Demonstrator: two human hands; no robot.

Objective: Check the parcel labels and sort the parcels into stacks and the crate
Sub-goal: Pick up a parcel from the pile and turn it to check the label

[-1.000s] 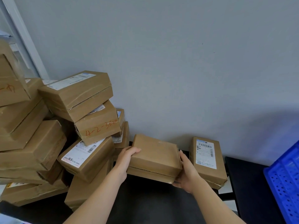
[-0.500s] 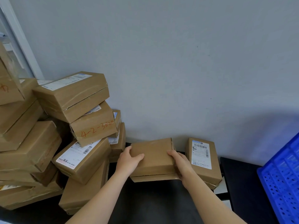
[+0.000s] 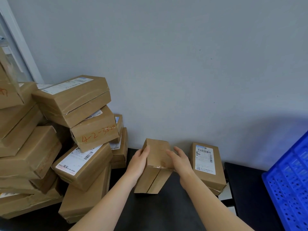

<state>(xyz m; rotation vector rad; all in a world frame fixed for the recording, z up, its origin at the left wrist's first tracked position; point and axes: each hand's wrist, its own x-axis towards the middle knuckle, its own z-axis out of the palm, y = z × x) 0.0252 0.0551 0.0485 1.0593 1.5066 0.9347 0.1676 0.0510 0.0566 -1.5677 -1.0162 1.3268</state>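
I hold a plain brown parcel [image 3: 154, 178] tipped up on the black table [image 3: 166, 210], its taped seam side facing me and no label visible on it. My left hand [image 3: 139, 163] grips its left side with fingers over the upper edge. My right hand [image 3: 180, 161] holds the right side, thumb on the near face; it is blurred. A parcel with a white barcode label [image 3: 205, 161] lies just right of my hands. The blue perforated crate [image 3: 288, 184] stands at the far right.
A tall, loose pile of brown parcels [image 3: 50, 139] fills the left side; one reads "4-2-3520" in red [image 3: 98, 133]. A grey wall [image 3: 183, 64] backs the table. A gap separates the table from a second dark surface [image 3: 246, 194] under the crate.
The parcel lay flat in both hands; I have turned it up on edge so its seam side faces me. My view has also drifted slightly to the right.
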